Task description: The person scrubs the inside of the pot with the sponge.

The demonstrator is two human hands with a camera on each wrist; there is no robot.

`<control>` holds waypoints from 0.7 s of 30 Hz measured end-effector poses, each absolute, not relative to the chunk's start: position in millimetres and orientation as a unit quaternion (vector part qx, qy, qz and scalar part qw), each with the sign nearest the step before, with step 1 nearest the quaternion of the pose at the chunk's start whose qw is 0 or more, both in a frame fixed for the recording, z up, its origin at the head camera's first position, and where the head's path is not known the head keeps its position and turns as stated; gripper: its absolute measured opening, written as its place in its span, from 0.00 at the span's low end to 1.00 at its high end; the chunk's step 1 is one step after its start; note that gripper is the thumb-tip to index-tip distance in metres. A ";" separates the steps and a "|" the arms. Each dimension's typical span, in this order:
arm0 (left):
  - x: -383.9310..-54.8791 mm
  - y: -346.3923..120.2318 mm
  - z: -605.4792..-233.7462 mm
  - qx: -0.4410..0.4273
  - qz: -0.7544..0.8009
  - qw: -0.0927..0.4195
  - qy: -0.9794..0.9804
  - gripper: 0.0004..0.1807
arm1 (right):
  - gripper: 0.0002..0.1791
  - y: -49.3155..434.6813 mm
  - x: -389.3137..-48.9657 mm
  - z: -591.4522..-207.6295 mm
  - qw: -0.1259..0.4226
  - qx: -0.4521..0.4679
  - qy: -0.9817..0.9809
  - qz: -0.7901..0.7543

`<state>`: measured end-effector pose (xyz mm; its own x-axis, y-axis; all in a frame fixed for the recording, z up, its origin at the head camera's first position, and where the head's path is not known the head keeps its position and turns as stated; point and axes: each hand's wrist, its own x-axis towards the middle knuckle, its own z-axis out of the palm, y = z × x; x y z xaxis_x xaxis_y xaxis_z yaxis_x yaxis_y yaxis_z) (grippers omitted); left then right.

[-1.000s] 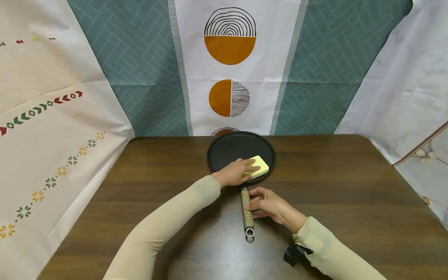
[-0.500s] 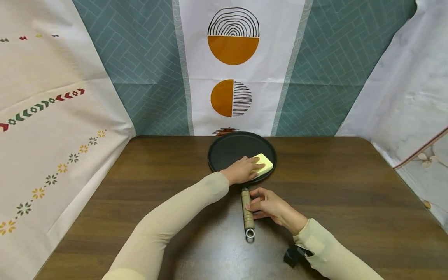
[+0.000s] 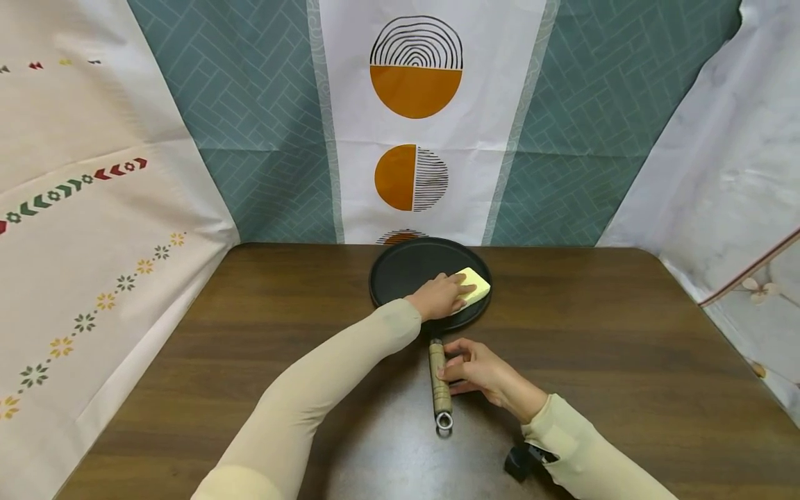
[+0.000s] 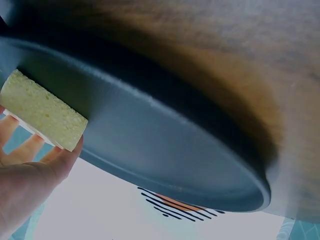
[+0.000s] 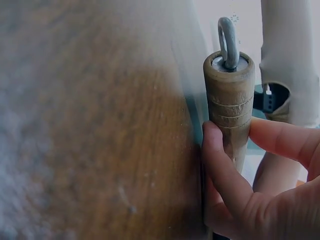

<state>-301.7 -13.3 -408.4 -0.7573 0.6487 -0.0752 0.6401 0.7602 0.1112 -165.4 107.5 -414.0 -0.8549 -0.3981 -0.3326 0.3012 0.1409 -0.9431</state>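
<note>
A round black flat pan (image 3: 403,269) lies near the table's far edge, its wooden handle (image 3: 440,389) pointing toward me. My left hand (image 3: 437,297) grips a pale yellow sponge (image 3: 476,286) against the right part of the pan. The left wrist view has the thumb and fingers along the sides of the sponge (image 4: 45,107), whose porous face shows. My right hand (image 3: 490,375) pinches the handle from the right. Thumb and fingers sit on either side of the handle (image 5: 231,95) in the right wrist view, below its metal hanging ring (image 5: 229,42).
The brown wooden table (image 3: 594,333) extends to both sides of the pan. Behind it hangs a patterned cloth (image 3: 269,125) reaching down to the far edge. Light cloths flank the table on the left and right. A black wrist device (image 3: 521,462) shows under the right sleeve.
My left hand has slid the sponge rightward and slightly away across the pan, toward its right rim. The right hand keeps its hold on the handle, and the pan stays in place.
</note>
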 end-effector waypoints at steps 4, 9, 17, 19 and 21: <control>-308.0 -10.0 -405.8 0.338 0.035 0.061 0.939 0.26 | 0.31 107.3 -164.1 -414.7 0.262 -0.037 0.708 -0.655; -315.3 -7.3 -404.6 0.331 0.026 0.058 0.941 0.25 | 0.30 106.9 -163.2 -415.3 0.258 -0.042 0.707 -0.658; -333.7 -2.2 -414.9 0.308 0.023 0.046 0.950 0.25 | 0.30 107.3 -164.0 -416.6 0.262 -0.043 0.703 -0.660; -338.3 -1.3 -415.6 0.302 0.023 0.049 0.952 0.26 | 0.31 107.3 -164.1 -416.3 0.262 -0.043 0.702 -0.660; -341.8 -0.8 -414.4 0.297 0.026 0.049 0.953 0.26 | 0.31 107.3 -164.2 -415.9 0.261 -0.042 0.703 -0.660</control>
<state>-341.8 -0.8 -414.4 -0.8193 0.5681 -0.0774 0.5630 0.8227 0.0789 -164.2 107.3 -415.9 -0.8605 -0.4031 -0.3114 0.2851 0.1254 -0.9503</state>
